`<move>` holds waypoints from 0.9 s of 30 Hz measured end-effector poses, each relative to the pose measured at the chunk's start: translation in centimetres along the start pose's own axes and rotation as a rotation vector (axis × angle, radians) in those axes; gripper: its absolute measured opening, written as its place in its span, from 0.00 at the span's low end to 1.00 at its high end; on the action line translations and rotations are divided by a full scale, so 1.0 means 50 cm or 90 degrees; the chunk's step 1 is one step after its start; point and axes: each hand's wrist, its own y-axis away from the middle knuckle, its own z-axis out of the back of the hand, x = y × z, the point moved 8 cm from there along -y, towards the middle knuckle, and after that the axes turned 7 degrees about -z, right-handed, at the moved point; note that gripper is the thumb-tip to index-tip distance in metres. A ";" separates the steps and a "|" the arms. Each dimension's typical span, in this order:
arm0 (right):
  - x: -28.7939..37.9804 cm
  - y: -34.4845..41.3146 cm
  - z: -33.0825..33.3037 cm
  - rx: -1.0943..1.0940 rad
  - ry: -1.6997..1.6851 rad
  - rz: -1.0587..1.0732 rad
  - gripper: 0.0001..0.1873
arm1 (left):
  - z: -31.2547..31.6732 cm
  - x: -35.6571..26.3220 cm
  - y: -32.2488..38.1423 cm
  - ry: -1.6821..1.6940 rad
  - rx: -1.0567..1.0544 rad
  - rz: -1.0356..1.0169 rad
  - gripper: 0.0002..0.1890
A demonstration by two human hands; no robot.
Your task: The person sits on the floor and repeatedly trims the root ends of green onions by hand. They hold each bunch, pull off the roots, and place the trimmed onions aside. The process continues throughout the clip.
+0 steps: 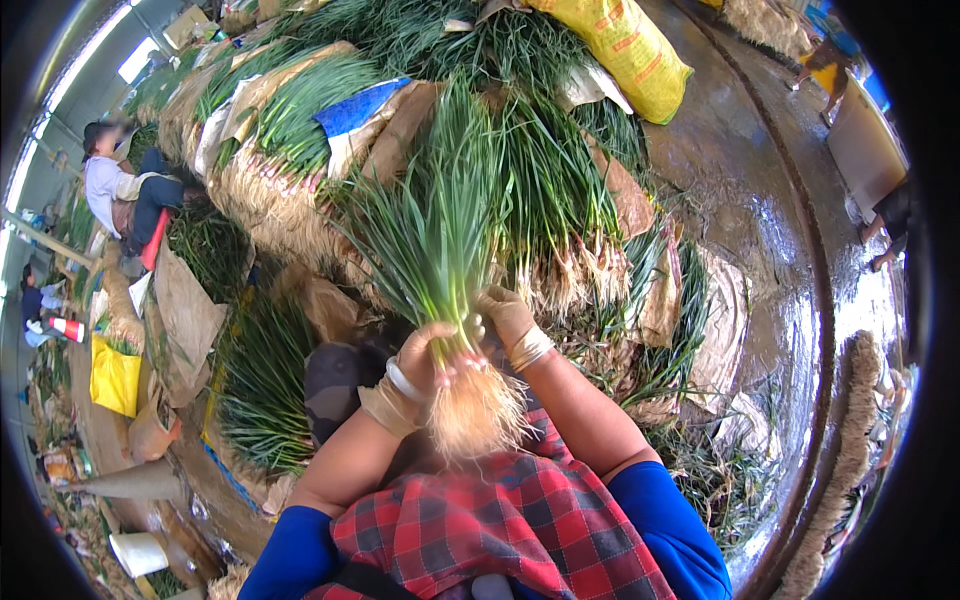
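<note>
A bunch of green onions (442, 277) stands nearly upright before me, leaves pointing away and pale hairy roots (476, 412) hanging towards my lap. My left hand (416, 367), in a thin glove, is closed round the stems just above the pinkish bulbs. At the right side of the same stems is my right hand (506, 319), also gloved, with its fingers bent; whether it pinches a stem cannot be told. Just beyond lie more green onions (559, 195) with their roots towards me.
Long piles of green onions (315, 112) stretch to the upper left. A yellow sack (637, 60) lies at the top. More onions (262, 382) are beside my knee. Leaf scraps (712, 480) cover the floor at right, near a wet track. A person (127, 180) sits at the far left.
</note>
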 end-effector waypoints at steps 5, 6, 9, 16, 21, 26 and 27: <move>0.014 -0.111 0.218 -0.079 0.014 0.281 0.06 | 0.000 0.013 0.006 0.066 0.110 0.054 0.19; 0.014 -0.085 0.243 -0.113 0.047 0.249 0.06 | -0.018 0.001 0.017 0.047 0.089 0.035 0.19; -0.017 -0.026 0.262 -0.174 1.344 0.044 0.16 | -0.074 -0.027 0.027 0.043 0.080 -0.055 0.30; 0.140 -0.145 0.286 -0.490 0.797 0.136 0.11 | -0.055 -0.037 0.010 0.039 0.056 -0.082 0.26; 0.178 -0.179 0.240 -0.375 0.438 0.198 0.12 | -0.006 -0.032 -0.004 0.034 0.095 -0.036 0.25; 0.201 -0.074 0.180 -0.064 0.152 0.291 0.06 | -0.015 -0.016 -0.006 0.017 0.013 -0.020 0.24; 0.190 -0.037 0.152 -0.060 0.175 0.312 0.07 | -0.027 -0.006 -0.004 0.026 -0.007 0.010 0.23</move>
